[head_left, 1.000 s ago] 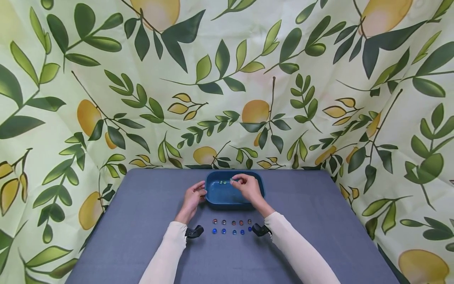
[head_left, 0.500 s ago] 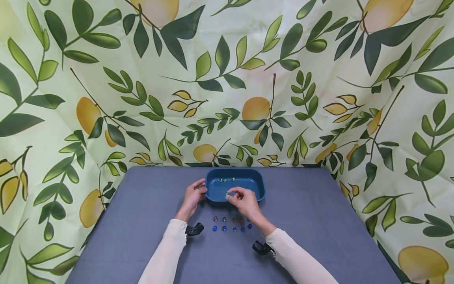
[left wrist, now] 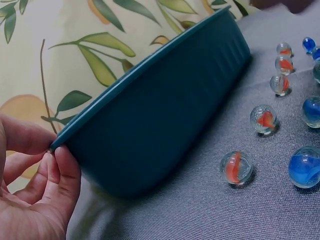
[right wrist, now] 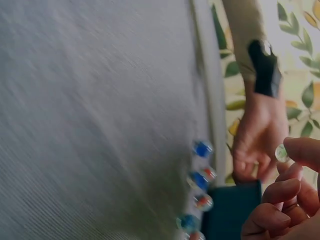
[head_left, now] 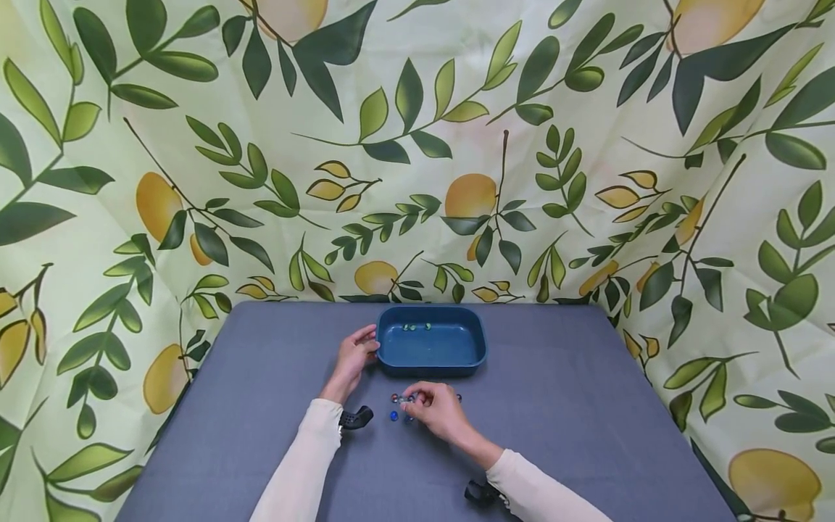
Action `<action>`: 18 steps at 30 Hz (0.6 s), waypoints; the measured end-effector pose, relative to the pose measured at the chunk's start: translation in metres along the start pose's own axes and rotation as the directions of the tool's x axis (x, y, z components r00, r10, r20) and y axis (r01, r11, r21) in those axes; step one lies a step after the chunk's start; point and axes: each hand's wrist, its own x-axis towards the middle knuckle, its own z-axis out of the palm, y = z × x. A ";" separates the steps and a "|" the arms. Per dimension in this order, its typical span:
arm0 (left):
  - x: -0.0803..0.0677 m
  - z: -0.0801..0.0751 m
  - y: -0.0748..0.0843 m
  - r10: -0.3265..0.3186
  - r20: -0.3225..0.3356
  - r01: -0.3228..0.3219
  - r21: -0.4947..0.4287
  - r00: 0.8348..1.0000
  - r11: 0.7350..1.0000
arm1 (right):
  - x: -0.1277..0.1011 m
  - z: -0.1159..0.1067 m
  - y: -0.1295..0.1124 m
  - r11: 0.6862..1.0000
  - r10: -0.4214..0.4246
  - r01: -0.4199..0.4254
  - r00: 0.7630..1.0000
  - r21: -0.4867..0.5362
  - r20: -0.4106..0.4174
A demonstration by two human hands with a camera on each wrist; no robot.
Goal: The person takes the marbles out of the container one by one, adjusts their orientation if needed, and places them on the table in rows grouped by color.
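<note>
A blue tray (head_left: 430, 360) stands on the grey table, with a few green marbles (head_left: 416, 326) by its far wall. My left hand (head_left: 373, 346) grips the tray's left rim; in the left wrist view the thumb lies over the rim of the tray (left wrist: 165, 115) and the fingers (left wrist: 62, 172) under it. In front of the tray lie rows of red and blue marbles (head_left: 394, 415). My right hand (head_left: 412, 399) hovers over them and pinches a pale green marble (right wrist: 281, 152) at its fingertips. It hides most of the rows.
Red-cored marbles (left wrist: 237, 167) and blue marbles (left wrist: 305, 167) lie close to the tray's near wall. The grey table (head_left: 587, 406) is bounded at the back and both sides by a leaf-and-lemon cloth (head_left: 417, 145).
My right hand has drawn back from the far inside of the tray toward me, to the marble rows on the table, with a marble in its fingertips. The left hand stayed on the rim.
</note>
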 end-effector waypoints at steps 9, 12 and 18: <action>-0.001 -0.001 0.006 -0.020 0.053 0.023 -0.054 0.998 0.998 | -0.009 0.018 0.010 0.999 0.049 -0.048 0.997 -0.009 0.066; -0.002 -0.001 0.006 -0.017 0.049 0.020 -0.046 0.999 0.999 | -0.010 0.021 0.013 0.999 0.050 -0.049 0.994 -0.011 0.094; 0.003 0.000 -0.001 -0.007 0.014 0.007 -0.044 1.000 0.999 | -0.011 0.025 0.019 0.998 0.063 -0.061 0.989 -0.018 0.135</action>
